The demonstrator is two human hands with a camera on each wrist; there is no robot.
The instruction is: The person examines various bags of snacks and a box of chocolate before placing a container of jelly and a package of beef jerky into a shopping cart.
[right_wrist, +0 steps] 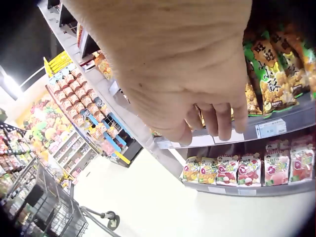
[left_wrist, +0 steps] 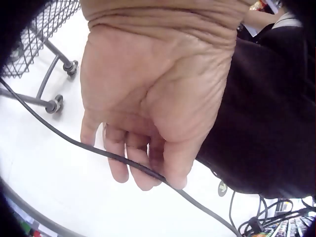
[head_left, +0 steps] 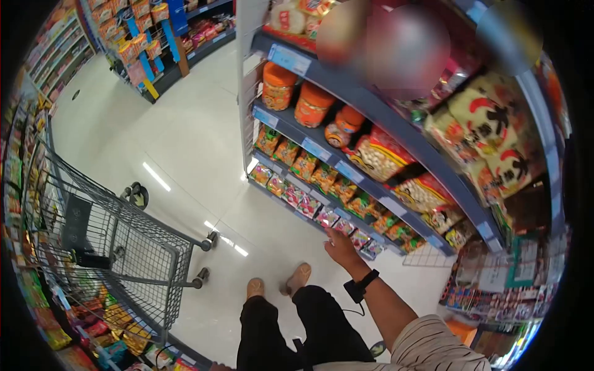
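My right hand [head_left: 342, 250] is held out near the lower shelves, a black band on its wrist, nothing in it. Seen from the right wrist, the same hand [right_wrist: 182, 98] has loosely bent fingers in front of a shelf edge, beside green and brown snack bags [right_wrist: 269, 76]. Below them stands a row of small pink and yellow pouches [right_wrist: 249, 170]. In the left wrist view my left hand [left_wrist: 153, 98] hangs with relaxed fingers beside a dark trouser leg [left_wrist: 266, 113]. A black cable [left_wrist: 207, 210] crosses in front of its fingers; whether it touches them I cannot tell.
A wire shopping cart [head_left: 151, 253] stands on the left of the pale floor [head_left: 198, 148]. Orange-lidded jars [head_left: 314, 104] and large bags [head_left: 383, 154] fill the upper right shelves. A snack display [head_left: 145, 46] stands at the back left, and packets [head_left: 117, 328] line the lower left.
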